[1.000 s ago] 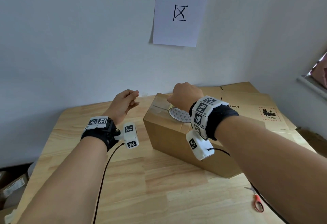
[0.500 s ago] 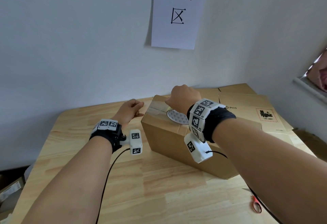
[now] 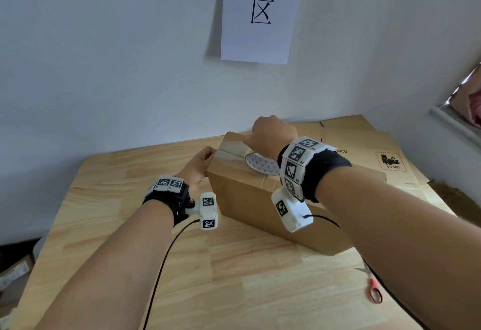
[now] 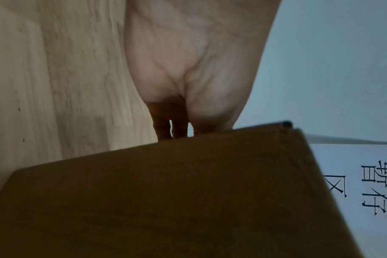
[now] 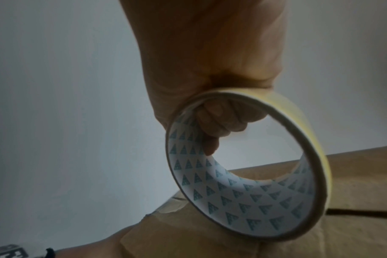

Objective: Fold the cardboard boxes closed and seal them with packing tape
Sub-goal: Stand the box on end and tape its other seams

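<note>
Between both hands (image 3: pixel 200 164), cardboard box (image 3: pixel 260 199)

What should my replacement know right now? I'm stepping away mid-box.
Right hand: fingers through the packing tape roll, holding it on top of the cardboard box.
Left hand: against the box's left end, at the top edge.
Done: flaps folded shut; tape covers the seam's left end.
Left: run tape along the rest of the seam and cut it; scissors lie at the table's right. Flat cartons wait behind.

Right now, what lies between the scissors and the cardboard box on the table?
In the head view, only bare table separates the scissors from the cardboard box. A black cable runs close beside the scissors.
</note>
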### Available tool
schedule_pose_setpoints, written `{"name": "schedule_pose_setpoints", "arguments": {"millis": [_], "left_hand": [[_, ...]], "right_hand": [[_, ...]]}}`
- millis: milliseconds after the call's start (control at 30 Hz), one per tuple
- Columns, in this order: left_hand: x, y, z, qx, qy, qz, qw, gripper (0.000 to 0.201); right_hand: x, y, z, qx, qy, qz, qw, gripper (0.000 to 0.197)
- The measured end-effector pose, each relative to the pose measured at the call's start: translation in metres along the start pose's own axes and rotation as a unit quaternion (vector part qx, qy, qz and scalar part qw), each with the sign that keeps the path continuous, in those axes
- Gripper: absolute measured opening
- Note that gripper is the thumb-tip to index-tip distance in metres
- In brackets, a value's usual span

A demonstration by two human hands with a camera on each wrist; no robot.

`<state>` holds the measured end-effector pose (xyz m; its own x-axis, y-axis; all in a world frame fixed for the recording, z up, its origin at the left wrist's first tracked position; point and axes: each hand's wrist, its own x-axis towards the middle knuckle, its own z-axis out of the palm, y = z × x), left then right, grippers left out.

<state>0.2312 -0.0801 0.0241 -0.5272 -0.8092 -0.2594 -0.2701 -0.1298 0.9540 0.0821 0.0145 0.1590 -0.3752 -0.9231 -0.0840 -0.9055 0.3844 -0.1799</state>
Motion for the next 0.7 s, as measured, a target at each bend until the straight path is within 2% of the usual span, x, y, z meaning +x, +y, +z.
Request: {"name": "schedule_pose_setpoints", "arguments": {"millis": [100, 200, 267, 300, 333, 367, 400, 467, 533, 600, 700], "left_hand": [[-0.002, 0.000, 0.000, 0.025, -0.013, 0.006, 1.000, 0.018], [-0.005, 0.002, -0.001, 0.087, -0.059, 0.007, 0.994, 0.025], [-0.006, 0.007, -0.002, 0.113, -0.052, -0.012, 0.992, 0.022], [-0.005, 0.009, -0.003, 0.122, -0.039, -0.026, 0.991, 0.027], [-0.003, 0.010, -0.005, 0.137, -0.033, -0.051, 0.989, 0.042], [-0.003, 0.009, -0.006, 0.162, -0.042, -0.086, 0.982, 0.054], [-0.004, 0.007, -0.007, 0.199, -0.063, -0.117, 0.971, 0.057], [-0.007, 0.003, -0.009, 0.231, -0.073, -0.143, 0.960, 0.037], [-0.012, 0.003, -0.013, 0.175, -0.017, -0.117, 0.977, 0.025], [-0.018, 0.010, -0.019, 0.058, 0.043, -0.075, 0.995, 0.030], [-0.031, 0.027, -0.012, -0.158, 0.024, -0.077, 0.984, 0.036]], "right_hand": [[0.000, 0.001, 0.001, 0.009, 0.002, -0.001, 1.000, 0.029], [0.000, 0.002, 0.002, 0.012, 0.008, -0.001, 1.000, 0.029], [0.001, 0.001, 0.002, 0.012, 0.008, -0.002, 1.000, 0.029], [0.000, 0.001, 0.001, 0.012, 0.006, -0.003, 1.000, 0.030], [0.000, 0.000, 0.000, 0.011, 0.003, -0.004, 1.000, 0.030], [-0.001, 0.000, 0.000, 0.010, 0.002, -0.004, 1.000, 0.029], [-0.001, 0.000, -0.001, 0.009, 0.002, -0.004, 1.000, 0.029], [-0.001, 0.001, 0.000, 0.009, 0.002, -0.001, 1.000, 0.028], [-0.001, 0.001, 0.001, 0.010, 0.000, 0.001, 1.000, 0.028], [-0.001, 0.000, 0.001, 0.011, -0.002, 0.001, 1.000, 0.028], [-0.001, -0.001, 0.000, 0.012, -0.002, -0.001, 1.000, 0.028]]}}
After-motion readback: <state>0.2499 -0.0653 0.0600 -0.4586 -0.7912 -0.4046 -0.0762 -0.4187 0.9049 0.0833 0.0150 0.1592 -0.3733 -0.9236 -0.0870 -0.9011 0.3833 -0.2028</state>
